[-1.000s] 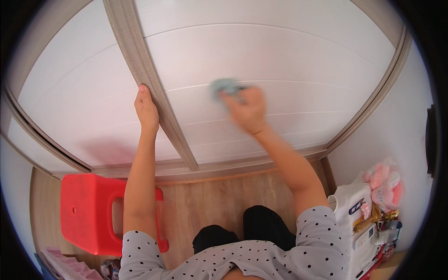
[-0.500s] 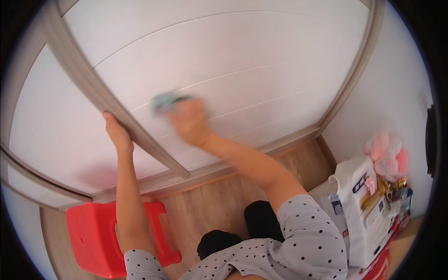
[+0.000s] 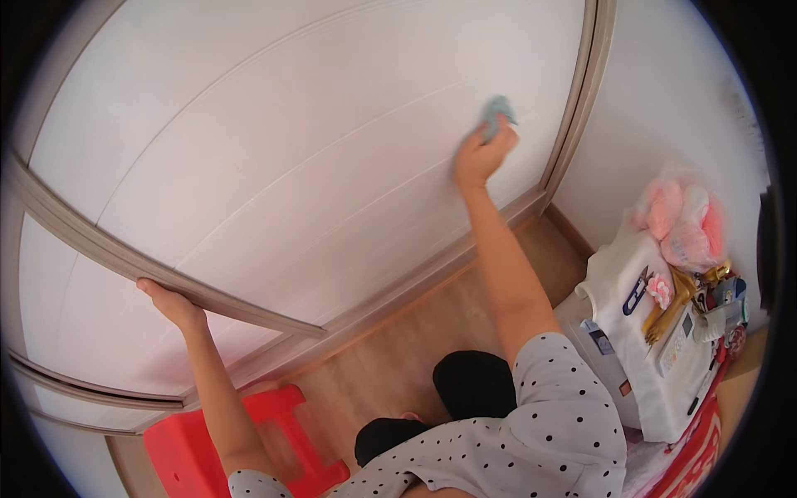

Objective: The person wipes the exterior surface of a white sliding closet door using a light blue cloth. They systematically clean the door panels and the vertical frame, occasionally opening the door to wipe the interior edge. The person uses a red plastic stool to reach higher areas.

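Observation:
A pale blue-green cloth [image 3: 498,114] is bunched in my right hand [image 3: 484,156], whose fingers are closed round it. Hand and cloth are against the white grooved door panel [image 3: 332,141], toward its right side. My left hand [image 3: 173,305] holds the edge of the wood-toned door frame [image 3: 108,249] at the left. Its thumb shows along the frame, while the other fingers are mostly hidden.
A red plastic stool [image 3: 187,452] stands on the wood floor [image 3: 374,349] below my left arm. At the right, a white cloth [image 3: 610,290] covers a surface with a blue cutter [image 3: 636,292], gold-coloured items [image 3: 668,311] and pink bundles [image 3: 693,220]. A white wall [image 3: 656,108] rises beyond.
My right hand has swept the cloth rightward and up across the panel. The view has turned, so the frame and my left hand appear lower and farther left; that hand stays on the frame.

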Action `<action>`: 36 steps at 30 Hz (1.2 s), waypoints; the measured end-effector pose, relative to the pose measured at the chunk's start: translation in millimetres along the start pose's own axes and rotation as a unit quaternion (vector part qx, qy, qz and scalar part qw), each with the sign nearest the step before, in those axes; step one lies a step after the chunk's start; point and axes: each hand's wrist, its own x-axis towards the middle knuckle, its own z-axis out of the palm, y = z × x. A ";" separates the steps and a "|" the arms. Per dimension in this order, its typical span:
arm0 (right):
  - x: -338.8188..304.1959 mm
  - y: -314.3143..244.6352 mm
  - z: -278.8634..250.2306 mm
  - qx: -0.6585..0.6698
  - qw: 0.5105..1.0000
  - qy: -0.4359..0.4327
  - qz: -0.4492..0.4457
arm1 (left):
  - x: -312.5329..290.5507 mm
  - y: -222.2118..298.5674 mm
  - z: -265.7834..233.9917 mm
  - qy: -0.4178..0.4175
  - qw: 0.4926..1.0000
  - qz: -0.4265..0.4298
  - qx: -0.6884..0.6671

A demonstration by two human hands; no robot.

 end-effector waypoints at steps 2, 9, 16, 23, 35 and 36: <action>0.7 23.9 -4.7 -0.034 0.982 0.046 0.182 | -0.2 -3.4 -0.5 -0.004 1.000 0.006 0.007; -44.1 -126.5 8.4 0.234 0.936 -0.174 -0.199 | -2.1 3.9 -0.1 -0.058 0.998 0.003 -0.010; 26.0 -127.8 32.7 0.175 0.929 -0.085 -0.316 | -5.0 8.2 -0.6 -0.052 0.998 0.019 -0.008; 109.7 80.6 8.7 -0.011 0.946 0.109 0.306 | -15.4 13.1 16.5 0.006 0.999 0.026 0.028; 187.4 -14.7 53.1 0.077 0.986 0.081 -0.123 | -32.0 15.4 27.0 -0.017 0.999 0.011 0.034; 185.1 3.5 51.5 0.045 0.993 0.103 -0.043 | -33.1 17.9 25.7 -0.016 0.999 0.012 0.034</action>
